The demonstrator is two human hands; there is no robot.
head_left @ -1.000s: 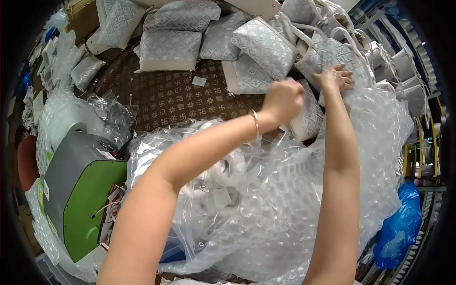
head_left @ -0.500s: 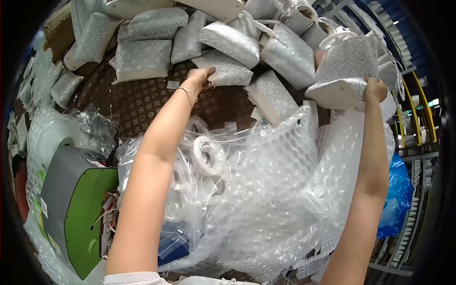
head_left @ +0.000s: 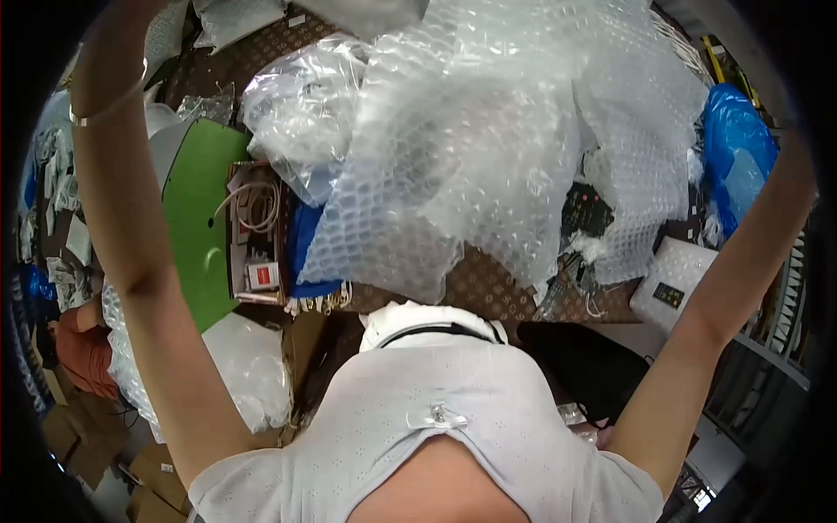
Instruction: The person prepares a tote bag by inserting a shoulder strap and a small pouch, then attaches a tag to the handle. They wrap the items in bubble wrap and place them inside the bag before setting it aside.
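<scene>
In the head view, the left hand (head_left: pixel 109 44) is at ten o'clock, dark and cut off past its bracelet (head_left: pixel 108 118). Its fingers cannot be made out, so I cannot tell how open it is or whether it has hold of anything. The right forearm (head_left: pixel 741 244) runs into the black rim between two and three o'clock; the right hand beyond is too dark to tell, and its grip likewise.

The bubble wrap (head_left: pixel 488 148) lies in loose sheets from twelve to one o'clock, covering much of the patterned brown cloth. At eleven o'clock, patterned silvery bags (head_left: pixel 231 19) are cut off by the top edge; a pale, blurred object (head_left: pixel 366 12) nearby cannot be identified.

A clear plastic bag (head_left: pixel 301 109), also toward eleven, hides its contents in glare. Near nine o'clock, an open box (head_left: pixel 234 270) holds a coiled pale cord (head_left: pixel 255 207) and a small red-and-white packet (head_left: pixel 262 277), just beside a green panel (head_left: pixel 202 209). The blue plastic bag (head_left: pixel 741 157), between two and three o'clock, conceals whatever is inside. Another person's orange-red sleeve (head_left: pixel 81 353) shows between eight and nine.
</scene>
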